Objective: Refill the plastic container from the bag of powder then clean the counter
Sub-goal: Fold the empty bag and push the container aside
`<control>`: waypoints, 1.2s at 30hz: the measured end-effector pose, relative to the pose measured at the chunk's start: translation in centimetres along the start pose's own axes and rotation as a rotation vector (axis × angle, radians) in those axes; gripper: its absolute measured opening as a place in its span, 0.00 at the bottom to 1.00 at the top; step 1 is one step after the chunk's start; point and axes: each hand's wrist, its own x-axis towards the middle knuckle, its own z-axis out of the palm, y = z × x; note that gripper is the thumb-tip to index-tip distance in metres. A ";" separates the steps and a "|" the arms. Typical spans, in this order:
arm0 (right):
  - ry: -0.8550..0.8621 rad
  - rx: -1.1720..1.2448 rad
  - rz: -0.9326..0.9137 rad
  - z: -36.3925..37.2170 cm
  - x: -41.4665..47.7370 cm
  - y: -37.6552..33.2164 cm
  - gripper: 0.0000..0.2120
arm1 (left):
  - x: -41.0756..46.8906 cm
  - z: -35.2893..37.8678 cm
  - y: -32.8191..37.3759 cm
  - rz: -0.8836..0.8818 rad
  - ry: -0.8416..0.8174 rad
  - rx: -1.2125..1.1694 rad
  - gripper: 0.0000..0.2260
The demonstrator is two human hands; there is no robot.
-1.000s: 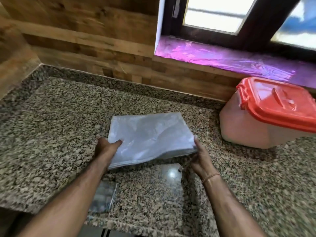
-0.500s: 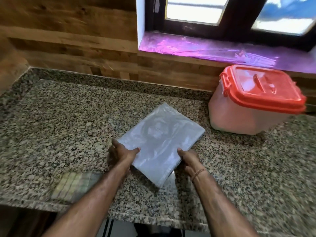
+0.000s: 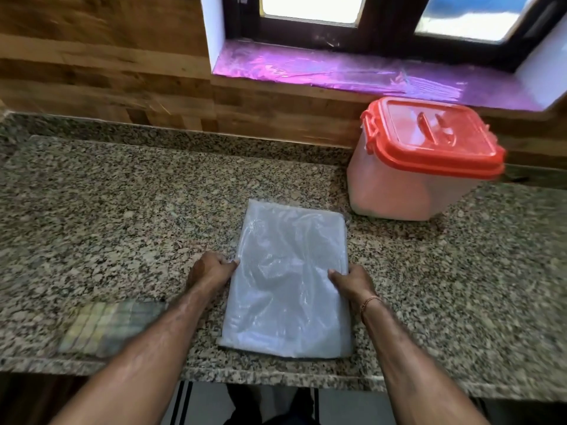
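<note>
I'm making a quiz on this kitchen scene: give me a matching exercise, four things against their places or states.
Things:
1. bag
2. container
3. lid
4. checked cloth

Places or states:
A. closed on top of the tub
B. flat on the counter, a hand at each side
C. near the front edge, left of the left arm
D. far right, below the window sill

Pairs: 1-B, 2-D, 3-A, 4-C

You stood in a home kitchen: a speckled granite counter, wood-panelled wall (window above), and a red-lidded storage container.
</note>
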 end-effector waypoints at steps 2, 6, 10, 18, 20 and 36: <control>0.015 -0.155 -0.052 -0.6 -0.6 -0.4 0.17 | 0.1 0.4 -0.2 -0.011 -0.019 -0.039 0.17; -0.087 -0.210 -0.094 -1.2 -0.1 -0.7 0.12 | -0.1 1.2 0.3 -0.045 -0.073 -0.112 0.15; 0.001 -0.170 -0.063 -2.0 -0.1 0.2 0.12 | -1.4 2.5 -0.2 -0.113 -0.097 -0.221 0.19; -0.205 0.460 0.084 -3.5 -0.2 -0.3 0.11 | -3.4 1.9 0.4 -0.151 -0.012 -0.516 0.11; -0.234 0.551 0.030 -4.5 -0.3 -1.6 0.11 | -3.3 0.2 1.5 -0.096 -0.003 -0.643 0.11; -0.185 0.309 -0.129 -2.8 0.1 1.0 0.16 | -8.4 1.6 -4.5 -0.139 0.178 -0.498 0.09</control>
